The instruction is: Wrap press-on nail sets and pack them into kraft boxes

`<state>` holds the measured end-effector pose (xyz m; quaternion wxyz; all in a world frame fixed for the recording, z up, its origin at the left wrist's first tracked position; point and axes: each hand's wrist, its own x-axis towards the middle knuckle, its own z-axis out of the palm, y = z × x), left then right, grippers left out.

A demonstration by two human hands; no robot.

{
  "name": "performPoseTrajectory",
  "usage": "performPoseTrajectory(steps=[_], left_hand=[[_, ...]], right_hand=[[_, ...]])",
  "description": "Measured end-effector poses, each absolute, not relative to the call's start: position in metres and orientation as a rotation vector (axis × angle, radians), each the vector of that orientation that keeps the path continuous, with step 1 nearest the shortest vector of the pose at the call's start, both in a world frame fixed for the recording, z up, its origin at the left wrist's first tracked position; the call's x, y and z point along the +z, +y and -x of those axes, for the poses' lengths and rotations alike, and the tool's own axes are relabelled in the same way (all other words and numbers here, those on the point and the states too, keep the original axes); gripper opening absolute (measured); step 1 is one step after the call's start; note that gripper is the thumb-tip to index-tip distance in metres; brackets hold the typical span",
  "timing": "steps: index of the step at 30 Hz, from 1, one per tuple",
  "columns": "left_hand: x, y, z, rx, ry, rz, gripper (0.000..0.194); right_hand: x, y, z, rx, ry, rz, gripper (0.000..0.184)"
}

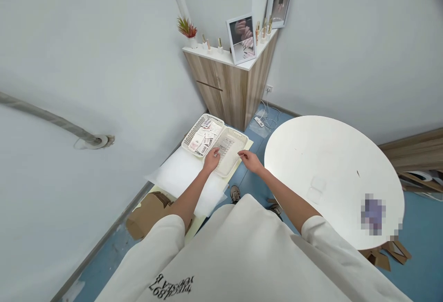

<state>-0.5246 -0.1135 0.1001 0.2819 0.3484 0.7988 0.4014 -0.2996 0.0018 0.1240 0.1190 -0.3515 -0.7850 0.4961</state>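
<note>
A white plastic basket [202,124] holds several printed packets [204,138] in its left part. Its right part holds a clear sleeve of small pale items [226,148]. My left hand [212,160] rests at the lower end of that sleeve with its fingers curled, and I cannot tell whether it grips. My right hand [249,161] hovers just past the basket's right rim with its fingers apart, holding nothing. The basket sits on a white sheet [183,177] laid over a pale yellow board [150,192].
A round white table [321,154] stands to the right, with a small clear square item [316,189] and a blurred patch [373,213] on it. A wooden corner cabinet [224,92] carries bottles and framed nail photos. Brown cardboard [147,214] lies on the blue floor.
</note>
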Motion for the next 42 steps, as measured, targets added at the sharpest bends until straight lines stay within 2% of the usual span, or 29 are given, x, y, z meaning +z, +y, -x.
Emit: performPoseTrajectory(steps=[6,13,24,28,31,42], left_hand=[[0.084,-0.111,0.605,1.082,2.185,-0.910,0.030],[0.063,-0.089,0.640,0.942,2.224,-0.883,0.028],[0.036,-0.026,0.656,0.462,2.496,-0.986,0.030],[0.038,-0.012,0.654,0.361,2.540,-0.993,0.038],[0.039,-0.005,0.654,0.324,2.547,-1.009,0.044],[0.056,-0.035,0.654,0.441,2.557,-0.994,0.045]], right_hand=[[0.124,0.001,0.366,1.456,-2.347,1.041,0.033],[0.125,0.003,0.407,1.482,-2.389,1.061,0.031],[0.120,0.019,0.416,1.483,-2.337,1.183,0.031],[0.119,0.025,0.415,1.482,-2.335,1.207,0.031],[0.116,0.028,0.414,1.476,-2.344,1.211,0.032],[0.105,0.032,0.424,1.465,-2.393,1.117,0.031]])
